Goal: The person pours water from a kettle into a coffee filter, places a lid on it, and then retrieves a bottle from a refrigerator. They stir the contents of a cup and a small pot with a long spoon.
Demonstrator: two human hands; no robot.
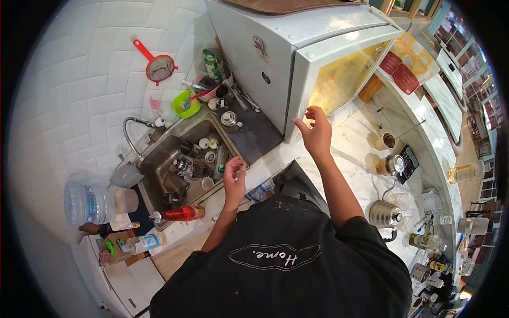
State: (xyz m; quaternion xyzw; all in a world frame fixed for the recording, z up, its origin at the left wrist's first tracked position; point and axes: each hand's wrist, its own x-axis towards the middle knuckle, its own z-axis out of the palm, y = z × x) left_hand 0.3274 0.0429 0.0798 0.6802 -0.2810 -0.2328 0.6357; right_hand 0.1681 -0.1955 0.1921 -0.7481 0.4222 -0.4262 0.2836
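My right hand [317,133] is raised beside the front corner of a white glass-door fridge [254,53]. Its thumb and fingers are apart, and it holds nothing I can see. Over the near right edge of a metal sink [146,185] is my left hand [234,177], its fingers loosely bent with a gap to the thumb. Nothing clear shows in it. Inside the sink lie glass cups, a white cup [207,183] and other dishes. A glass teapot [229,121] stands on the dark mat [260,135] between sink and fridge.
Along the left are a faucet [130,132], a red bottle [183,213] and a large water jug [87,201]. A steel kettle [384,213], a calculator [407,163] and a lidded glass jar [391,165] stand on the marble counter to the right. A red strainer [159,69] hangs on the tiles.
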